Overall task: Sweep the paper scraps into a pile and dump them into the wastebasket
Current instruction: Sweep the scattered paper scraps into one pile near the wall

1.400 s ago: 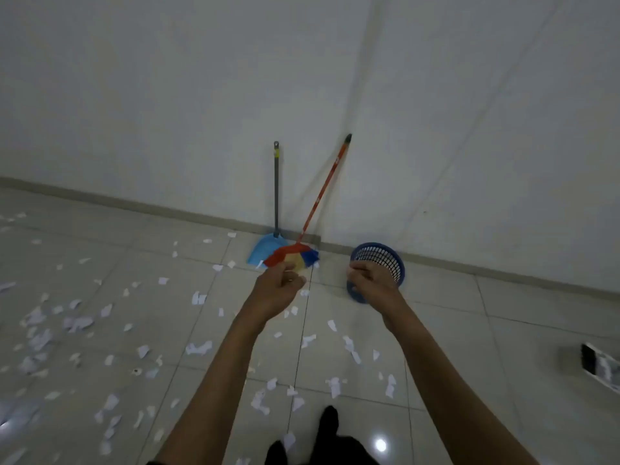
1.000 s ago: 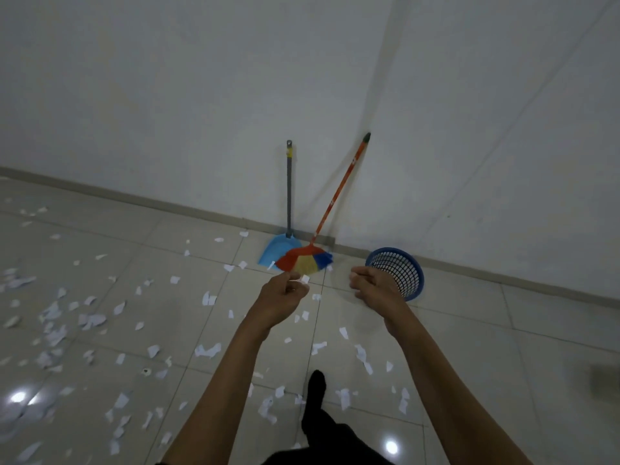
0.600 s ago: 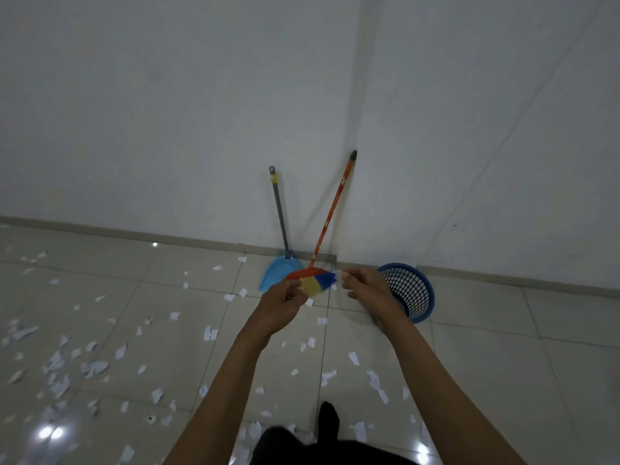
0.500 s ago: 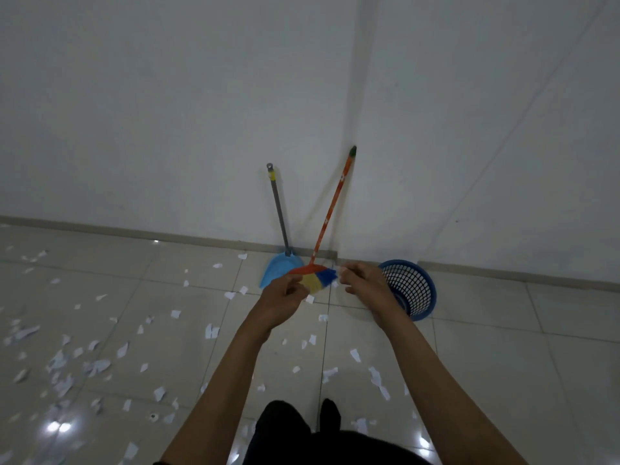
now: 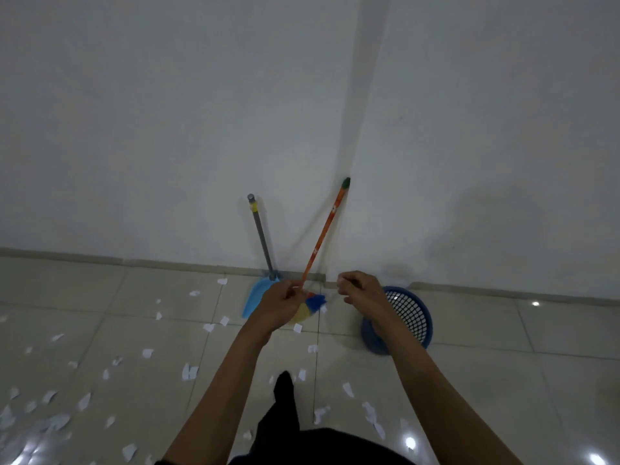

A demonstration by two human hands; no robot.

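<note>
Dark clothing and one dark-clad foot [image 5: 285, 389] fill the near bottom edge, on pale glossy floor tiles [image 5: 503, 380]. White paper scraps [image 5: 189, 372] lie scattered over the tiles: thickest at near left, thinner toward the middle, a few at near right. No pile formed.

Both bare forearms reach forward from the near edge toward the wall. Left hand [image 5: 280, 305]: fingers curled, thumb and forefinger pinched together at the top; something small and pale shows at the pinch, too small to identify. Right hand [image 5: 360, 292]: fingers likewise curled in, fingertips drawn together around a small pale bit; cannot tell what it is. The two hands are near each other but apart, neither touching any tool.

Behind the left hand: broom [image 5: 322, 245], orange handle tilted, top end resting on the wall, multicolour bristle head (blue, yellow, red) on the floor, partly hidden by the hand. Just left of it, light-blue dustpan [image 5: 256, 297] with grey upright handle leaning on the wall. Right of the broom, partly behind the right wrist, blue mesh wastebasket [image 5: 411, 318] stands on the floor, just in front of the baseboard.

Far: plain white wall [image 5: 167, 112].
</note>
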